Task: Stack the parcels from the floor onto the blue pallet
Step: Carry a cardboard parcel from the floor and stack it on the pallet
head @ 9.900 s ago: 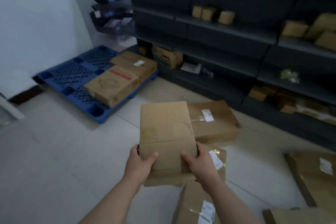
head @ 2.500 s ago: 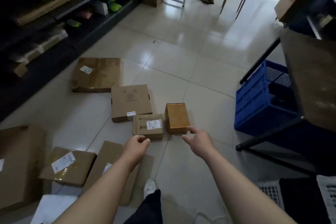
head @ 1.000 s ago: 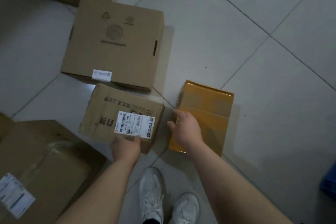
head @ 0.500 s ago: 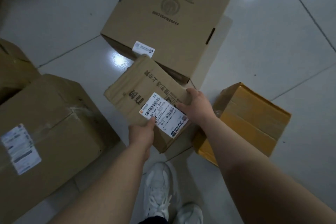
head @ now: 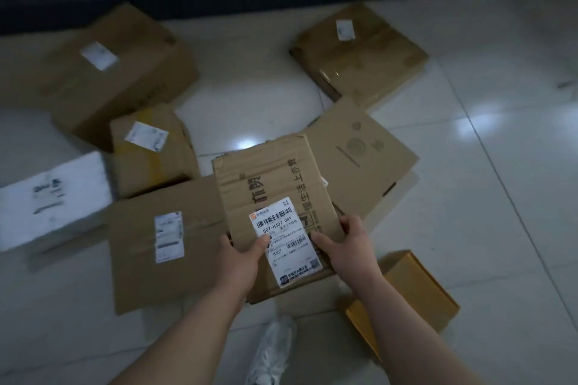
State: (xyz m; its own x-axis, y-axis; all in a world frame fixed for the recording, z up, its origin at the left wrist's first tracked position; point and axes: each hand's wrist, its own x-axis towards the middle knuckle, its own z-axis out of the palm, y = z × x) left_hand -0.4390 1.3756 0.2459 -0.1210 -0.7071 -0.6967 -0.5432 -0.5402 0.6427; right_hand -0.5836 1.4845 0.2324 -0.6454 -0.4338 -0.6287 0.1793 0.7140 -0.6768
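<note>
Parcel (head: 272,194): creased brown cardboard, black print, one white barcode label, held above the floor (head: 484,197). Left hand (head: 239,259) and right hand (head: 350,247) clamp its near end. Seven boxes (head: 359,159) lie below.

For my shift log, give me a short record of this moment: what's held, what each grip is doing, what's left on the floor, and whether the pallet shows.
held: brown parcel with a barcode label
left grip: holds its near left edge, thumb on the label
right grip: holds its near right edge
floor: seven other parcels, among them a yellow box and a white parcel
blue pallet: not in view
</note>
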